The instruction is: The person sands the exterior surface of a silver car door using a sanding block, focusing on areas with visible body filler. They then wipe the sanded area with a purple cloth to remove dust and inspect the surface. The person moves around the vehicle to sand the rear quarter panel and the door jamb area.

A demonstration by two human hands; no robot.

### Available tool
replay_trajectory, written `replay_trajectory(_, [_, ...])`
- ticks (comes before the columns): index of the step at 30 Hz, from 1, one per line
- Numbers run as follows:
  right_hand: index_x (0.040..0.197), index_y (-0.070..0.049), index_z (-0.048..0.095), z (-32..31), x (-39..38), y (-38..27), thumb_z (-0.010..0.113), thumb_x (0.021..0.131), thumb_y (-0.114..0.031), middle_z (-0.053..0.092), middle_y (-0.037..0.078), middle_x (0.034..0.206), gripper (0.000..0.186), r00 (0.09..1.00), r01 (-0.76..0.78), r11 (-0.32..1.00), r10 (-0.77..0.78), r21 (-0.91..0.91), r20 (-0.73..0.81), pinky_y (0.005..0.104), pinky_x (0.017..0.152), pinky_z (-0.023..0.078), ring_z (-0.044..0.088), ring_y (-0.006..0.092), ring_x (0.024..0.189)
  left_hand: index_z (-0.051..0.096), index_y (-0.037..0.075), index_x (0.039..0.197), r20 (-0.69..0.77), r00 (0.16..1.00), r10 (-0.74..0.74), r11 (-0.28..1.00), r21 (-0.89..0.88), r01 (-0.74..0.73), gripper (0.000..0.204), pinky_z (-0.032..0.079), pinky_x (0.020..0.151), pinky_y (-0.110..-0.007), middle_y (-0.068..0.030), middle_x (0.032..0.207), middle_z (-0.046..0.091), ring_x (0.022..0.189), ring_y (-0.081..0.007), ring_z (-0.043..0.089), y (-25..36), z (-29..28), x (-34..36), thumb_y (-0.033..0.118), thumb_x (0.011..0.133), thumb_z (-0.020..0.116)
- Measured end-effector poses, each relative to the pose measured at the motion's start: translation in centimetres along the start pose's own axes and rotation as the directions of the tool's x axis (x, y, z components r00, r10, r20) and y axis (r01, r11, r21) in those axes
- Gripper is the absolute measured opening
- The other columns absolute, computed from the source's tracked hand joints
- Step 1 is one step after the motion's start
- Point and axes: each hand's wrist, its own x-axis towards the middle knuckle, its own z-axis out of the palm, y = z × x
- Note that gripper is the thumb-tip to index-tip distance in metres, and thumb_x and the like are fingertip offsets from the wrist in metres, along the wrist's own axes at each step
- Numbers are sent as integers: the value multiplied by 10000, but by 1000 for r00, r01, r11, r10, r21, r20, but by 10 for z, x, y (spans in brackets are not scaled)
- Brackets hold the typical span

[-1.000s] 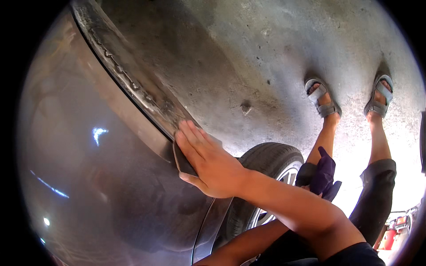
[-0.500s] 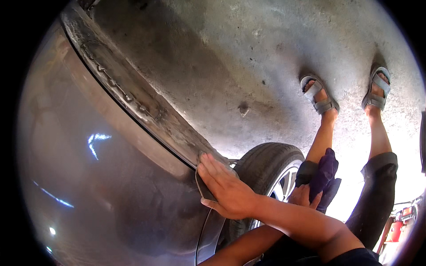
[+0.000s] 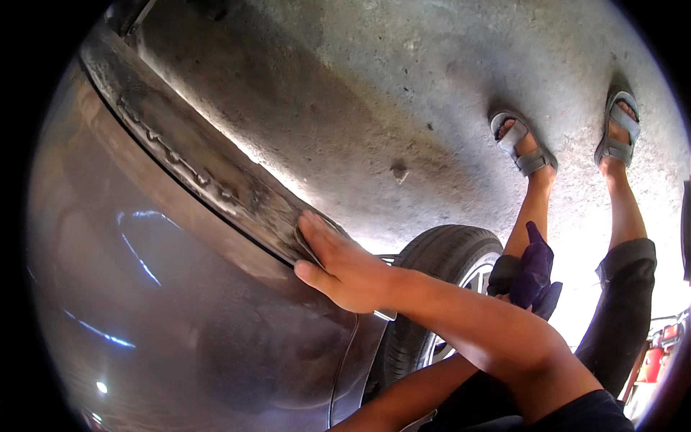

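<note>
My right hand [image 3: 353, 270] lies flattened with fingers stretched along the rough, scuffed strip [image 3: 180, 162] at the edge of a grey-brown car body panel [image 3: 216, 324]. Beneath its palm and fingers a thin dark grey sheet, apparently sandpaper [image 3: 308, 248], shows only at its edge. The thumb rests near the dark gap between strip and panel. My left arm crosses under the right one. Of my left hand [image 3: 505, 298] just a bit is visible by my knee, closed about a bunched dark purple cloth [image 3: 533, 270]; the right forearm hides the rest.
A tyre [image 3: 432, 252] with a silver rim stands just beyond my right wrist. My legs and grey sandals [image 3: 529, 160] are on the right, on a stained concrete floor [image 3: 345, 86]. Red objects [image 3: 651, 363] stand at the far right edge.
My right hand has moved up and left with the sheet, from the panel's edge onto the rough strip. Less of my left hand shows now. The whole view has shifted slightly.
</note>
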Motion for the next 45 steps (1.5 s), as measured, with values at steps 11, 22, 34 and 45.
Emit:
replay_trajectory(11, [1500, 80, 78, -10, 26, 14, 363, 1008, -465, 45, 280, 1578, 788, 984, -83, 980, 53, 178, 171, 411, 1197, 104, 73, 360, 1480, 602, -56, 1005, -103, 974, 201, 980, 10, -201, 551, 495, 650, -481, -240, 862, 631, 731, -404, 618, -37, 12, 0, 457, 824, 692])
replay_trajectory(22, [1515, 39, 58, -20, 47, 2, 383, 993, -516, 48, 244, 1593, 828, 979, -28, 957, -31, 287, 201, 408, 1193, 113, 88, 357, 1480, 600, -39, 1084, -76, 985, 152, 988, 26, -150, 530, 491, 682, -488, -254, 971, 618, 783, -397, 616, -37, 9, 4, 442, 866, 636])
replay_trajectory(34, [1527, 7, 48, -20, 59, -2, 422, 976, -385, 78, 237, 1588, 772, 972, -5, 952, -67, 307, 225, 404, 1197, 121, 115, 351, 1477, 597, -50, 1100, -68, 988, 137, 990, 44, -134, 551, 496, 692, -485, -264, 970, 624, 787, -402, 620, -47, -3, 12, 453, 876, 618])
replay_trajectory(45, [1497, 81, 79, -6, 58, -33, 388, 997, -368, 63, 274, 1576, 740, 945, 315, 948, -309, -38, 106, 420, 1206, 94, 38, 356, 1486, 593, -61, 1114, -98, 987, 125, 992, 24, -123, 571, 500, 701, -483, -273, 969, 629, 790, -407, 623, -43, 0, 9, 463, 885, 601])
